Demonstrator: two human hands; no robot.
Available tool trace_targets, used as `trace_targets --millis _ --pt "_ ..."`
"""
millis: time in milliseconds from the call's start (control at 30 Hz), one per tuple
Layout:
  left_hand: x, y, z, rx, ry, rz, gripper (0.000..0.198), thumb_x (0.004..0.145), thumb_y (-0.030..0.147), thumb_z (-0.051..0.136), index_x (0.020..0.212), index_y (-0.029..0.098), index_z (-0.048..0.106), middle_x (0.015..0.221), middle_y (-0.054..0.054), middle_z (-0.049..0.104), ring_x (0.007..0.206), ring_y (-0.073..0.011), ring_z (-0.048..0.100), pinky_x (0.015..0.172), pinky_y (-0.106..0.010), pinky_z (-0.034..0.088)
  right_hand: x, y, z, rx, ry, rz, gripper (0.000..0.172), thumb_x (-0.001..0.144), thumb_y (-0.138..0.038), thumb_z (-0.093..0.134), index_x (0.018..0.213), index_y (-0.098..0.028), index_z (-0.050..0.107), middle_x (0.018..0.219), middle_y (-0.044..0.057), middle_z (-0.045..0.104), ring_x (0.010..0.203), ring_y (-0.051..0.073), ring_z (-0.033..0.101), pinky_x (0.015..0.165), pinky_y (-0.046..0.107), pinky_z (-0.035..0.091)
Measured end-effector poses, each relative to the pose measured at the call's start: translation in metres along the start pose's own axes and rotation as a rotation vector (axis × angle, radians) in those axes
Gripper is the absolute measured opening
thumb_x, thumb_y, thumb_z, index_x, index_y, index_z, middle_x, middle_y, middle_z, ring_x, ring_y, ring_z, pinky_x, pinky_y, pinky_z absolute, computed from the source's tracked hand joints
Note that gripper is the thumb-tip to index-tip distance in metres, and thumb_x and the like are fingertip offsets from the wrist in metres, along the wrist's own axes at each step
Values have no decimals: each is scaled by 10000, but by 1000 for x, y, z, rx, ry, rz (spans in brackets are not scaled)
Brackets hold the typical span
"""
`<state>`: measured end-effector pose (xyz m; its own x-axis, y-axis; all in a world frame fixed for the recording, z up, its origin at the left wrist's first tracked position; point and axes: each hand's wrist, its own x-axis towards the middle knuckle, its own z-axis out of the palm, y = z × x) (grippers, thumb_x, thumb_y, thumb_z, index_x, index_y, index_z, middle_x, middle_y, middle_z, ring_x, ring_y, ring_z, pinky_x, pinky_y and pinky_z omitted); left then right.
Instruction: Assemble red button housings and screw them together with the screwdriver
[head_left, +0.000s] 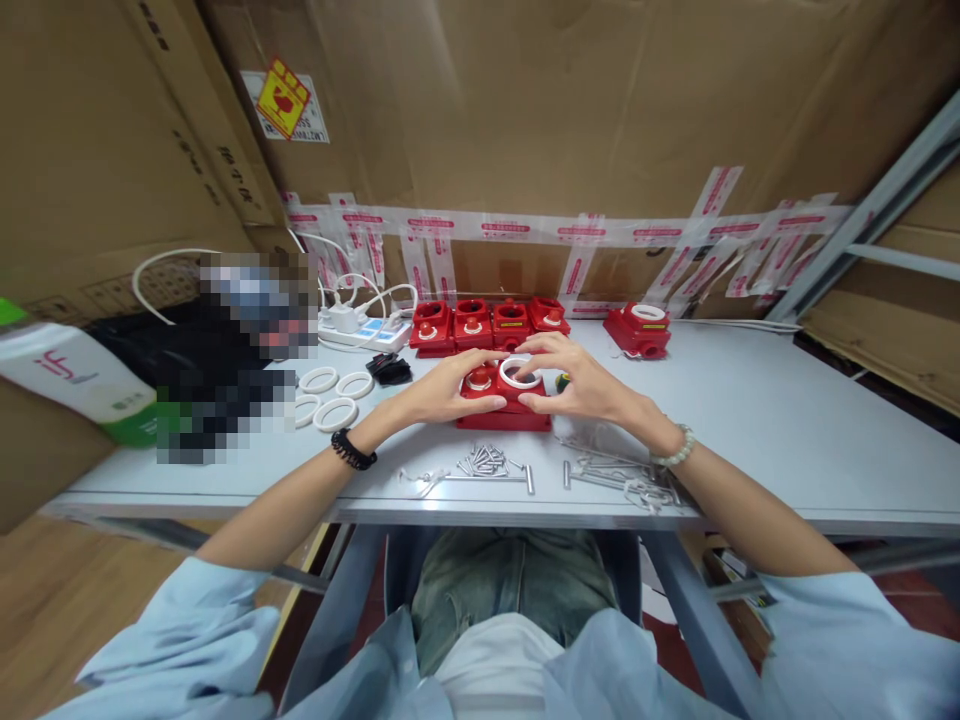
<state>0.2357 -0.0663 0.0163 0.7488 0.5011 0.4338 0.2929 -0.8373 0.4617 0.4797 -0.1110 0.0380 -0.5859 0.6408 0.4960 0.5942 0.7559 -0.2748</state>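
In front of me on the table stands a red box [504, 421] with a red knob [478, 378] on its left half. A white ring [519, 386] sits around the round opening on its right half. My left hand [450, 390] grips the box's left side, thumb along the front and fingers over the back. My right hand [574, 382] curls round the white ring, thumb at the near edge and fingers at the far edge and over the opening. Just behind that hand, a small yellow and dark green piece [562, 382] is mostly hidden.
Several white rings [335, 414] lie at the left beside black pieces [390, 369]. Loose screws [484, 460] and metal T-handled bars [530, 479] lie near the front edge. More red boxes [472, 325] line the back. Another red box [637, 332] stands back right, near a power strip's cables.
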Motion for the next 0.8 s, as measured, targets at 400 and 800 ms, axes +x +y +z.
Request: trace_targets --millis 400,800 --pt "-1 3 1 -18 13 -13 567 846 491 677 1294 197 491 1294 -124 607 1131 -249 620 957 -399 503 -1 0 -1 73 11 -11 229 787 -321 711 990 -218 730 1222 103 644 1170 242 581 1016 456 454" --pt "-3 -1 3 -28 -37 -26 588 838 482 683 1303 202 457 1324 -132 579 1127 -258 614 930 -403 508 -2 1 2 109 23 2 219 769 -315 727 965 -216 718 1161 93 682 1125 247 612 988 463 474"
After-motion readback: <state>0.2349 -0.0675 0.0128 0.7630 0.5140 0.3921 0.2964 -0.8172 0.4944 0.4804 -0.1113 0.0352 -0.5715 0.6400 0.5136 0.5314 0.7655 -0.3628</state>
